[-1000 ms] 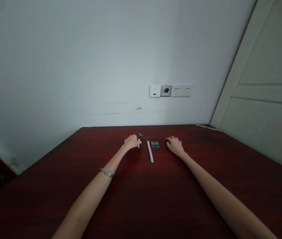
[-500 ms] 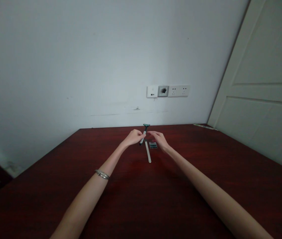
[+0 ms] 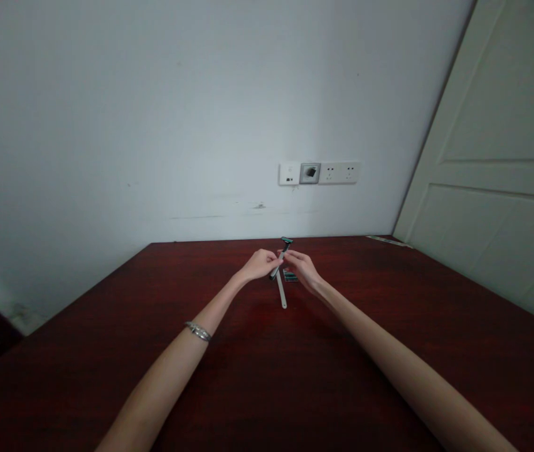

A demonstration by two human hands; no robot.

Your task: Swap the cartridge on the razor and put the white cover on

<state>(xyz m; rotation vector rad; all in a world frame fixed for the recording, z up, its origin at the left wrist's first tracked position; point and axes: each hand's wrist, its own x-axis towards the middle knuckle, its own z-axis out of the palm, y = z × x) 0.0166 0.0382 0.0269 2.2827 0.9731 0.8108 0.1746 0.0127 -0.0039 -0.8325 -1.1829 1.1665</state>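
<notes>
A razor (image 3: 275,272) with a white and black handle and a green-edged head is held tilted above the table, head pointing up and away. My left hand (image 3: 261,264) pinches its handle. My right hand (image 3: 303,269) closes its fingertips on the handle from the other side, just below the head. Beneath the hands, a slim white strip (image 3: 282,295) with a small hole at its near end lies on the table; its far end is hidden. A small case (image 3: 290,276) with dark green strips lies beside it, partly covered by my right hand.
The dark red wooden table (image 3: 257,376) reaches back to a pale wall (image 3: 154,125) with a row of sockets (image 3: 318,173). A thin patterned strip (image 3: 389,241) lies at the back right edge, close to a white panelled door (image 3: 497,188).
The razor has moved slightly right and toward me, tilting more to the right, along with my left hand. My right hand, apart from it before, now touches the handle.
</notes>
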